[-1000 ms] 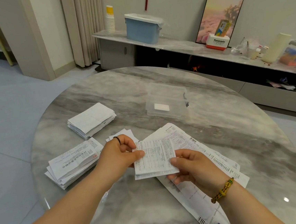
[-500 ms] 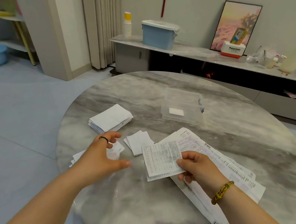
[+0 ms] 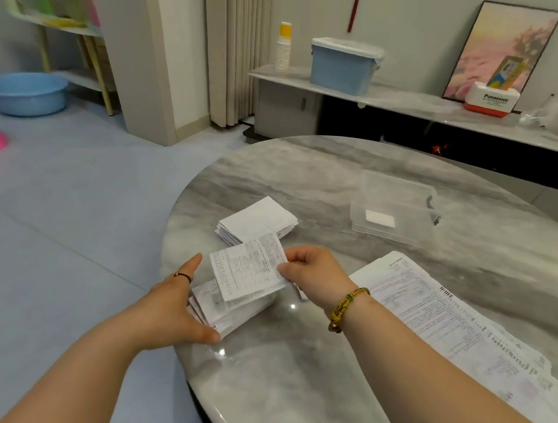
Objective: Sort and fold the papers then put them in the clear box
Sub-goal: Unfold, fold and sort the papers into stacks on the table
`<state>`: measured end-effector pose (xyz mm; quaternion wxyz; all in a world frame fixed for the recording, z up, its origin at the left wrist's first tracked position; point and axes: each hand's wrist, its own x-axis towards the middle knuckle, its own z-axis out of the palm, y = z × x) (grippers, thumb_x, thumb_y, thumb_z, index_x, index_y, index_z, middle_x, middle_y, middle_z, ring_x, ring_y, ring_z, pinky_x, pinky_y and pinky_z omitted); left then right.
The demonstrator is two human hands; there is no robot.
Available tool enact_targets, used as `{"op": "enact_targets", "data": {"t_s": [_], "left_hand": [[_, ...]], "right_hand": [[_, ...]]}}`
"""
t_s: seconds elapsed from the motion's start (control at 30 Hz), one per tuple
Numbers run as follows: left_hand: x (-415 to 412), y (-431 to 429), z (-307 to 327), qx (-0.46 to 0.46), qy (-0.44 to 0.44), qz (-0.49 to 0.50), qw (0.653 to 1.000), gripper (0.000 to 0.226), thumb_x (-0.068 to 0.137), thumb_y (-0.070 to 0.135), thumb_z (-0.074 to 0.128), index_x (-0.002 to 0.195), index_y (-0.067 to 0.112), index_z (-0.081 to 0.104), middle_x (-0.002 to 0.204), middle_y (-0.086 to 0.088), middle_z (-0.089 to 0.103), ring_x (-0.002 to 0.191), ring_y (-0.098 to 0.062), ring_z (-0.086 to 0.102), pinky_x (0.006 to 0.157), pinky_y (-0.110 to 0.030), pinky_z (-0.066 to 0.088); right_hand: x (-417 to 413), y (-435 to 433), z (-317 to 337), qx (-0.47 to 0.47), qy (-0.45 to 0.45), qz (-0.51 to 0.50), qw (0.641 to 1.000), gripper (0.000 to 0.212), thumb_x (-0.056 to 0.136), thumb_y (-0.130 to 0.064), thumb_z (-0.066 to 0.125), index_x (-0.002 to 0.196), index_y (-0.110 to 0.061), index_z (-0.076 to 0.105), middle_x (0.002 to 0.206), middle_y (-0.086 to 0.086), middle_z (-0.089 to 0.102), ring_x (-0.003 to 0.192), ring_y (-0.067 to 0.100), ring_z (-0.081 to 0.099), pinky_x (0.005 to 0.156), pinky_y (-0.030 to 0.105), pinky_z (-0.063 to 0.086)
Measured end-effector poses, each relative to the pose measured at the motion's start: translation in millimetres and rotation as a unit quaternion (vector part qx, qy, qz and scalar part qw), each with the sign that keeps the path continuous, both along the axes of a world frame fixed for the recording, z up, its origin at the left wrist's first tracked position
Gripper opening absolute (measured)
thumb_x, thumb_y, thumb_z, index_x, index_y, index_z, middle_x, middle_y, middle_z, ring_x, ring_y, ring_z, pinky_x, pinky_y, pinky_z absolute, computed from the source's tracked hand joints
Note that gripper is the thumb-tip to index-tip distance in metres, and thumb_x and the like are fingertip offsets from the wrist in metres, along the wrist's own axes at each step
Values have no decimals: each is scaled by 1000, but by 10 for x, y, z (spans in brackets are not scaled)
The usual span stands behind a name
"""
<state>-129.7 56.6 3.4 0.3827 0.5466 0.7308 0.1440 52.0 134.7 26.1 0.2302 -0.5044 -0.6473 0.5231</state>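
We pinch folded paper [image 3: 247, 265] in right hand [image 3: 310, 269] by its right edge, long axis left-right, just above printed pile [image 3: 232, 309]. Left hand [image 3: 174, 306] spread flat, touching pile's left side. Clear box [image 3: 393, 210] ahead-right, well apart, nearer our right hand

Left grip [image 3: 177, 306] spread, fingers straight — right grip [image 3: 311, 273] in a pinch on paper [image 3: 247, 269].
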Motion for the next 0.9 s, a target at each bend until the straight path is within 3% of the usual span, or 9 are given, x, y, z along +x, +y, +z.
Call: {"op": "enact_targets", "data": {"t_s": [0.13,0.23,0.33,0.43,0.67,0.73,0.8,0.9], "left_hand": [[-62,-7,47,-16,-8,-13,1000,124,66,19,81,144,30,-15,152,4,21,137,-14,29,102,-20,32],[-75,-4,72,-27,-16,-21,999,124,67,20,80,143,31,-17,150,7,24,134,-13,33,98,-18,33],[-13,24,46,-24,-5,-27,999,124,67,26,80,144,28,-17,150,5,23,134,-13,32,105,-20,31],[98,69,-13,-5,37,-26,999,124,65,39,79,145,24,-15,152,1,20,139,-15,25,111,-26,29],[353,130,-103,29,186,-24,982,118,69,52,69,146,17,-12,150,2,25,137,-18,26,106,-26,31],[371,135,-120,24,206,-20,978,115,71,51,68,147,16,-11,149,1,25,136,-18,26,104,-27,32],[390,135,-129,21,224,-15,974,112,72,50,67,147,14,-9,148,0,25,135,-19,27,103,-27,34],[414,124,-126,26,262,-10,965,108,74,54,63,147,11,-3,145,-1,27,133,-20,29,101,-27,35]], "right_hand": [[-141,9,-77,6,-40,27,999,23,89,0,48,104,0,65,75,-7,59,64,-2,51,57,3,42],[-198,-16,-138,25,-81,50,995,23,88,-3,48,103,-3,66,75,-5,59,65,2,50,64,10,41],[-250,-23,-235,57,-128,68,988,24,88,-7,48,105,-9,65,66,-9,53,67,8,50,68,19,42],[-272,-26,-322,80,-164,76,980,23,88,-13,49,105,-14,64,62,-15,46,76,12,50,74,24,41],[-270,-52,-392,119,-212,67,968,26,89,-23,50,114,-20,55,66,-18,39,83,10,48,79,26,41],[-262,-57,-387,138,-212,61,965,30,88,-23,52,118,-20,54,77,-15,47,91,12,51,86,26,41],[-252,-45,-392,157,-218,56,962,36,87,-24,54,123,-20,51,106,-5,56,110,16,49,94,26,37],[-234,-14,-409,172,-239,50,954,42,87,-27,54,128,-21,46,131,-1,47,123,17,39,101,25,31]]}}
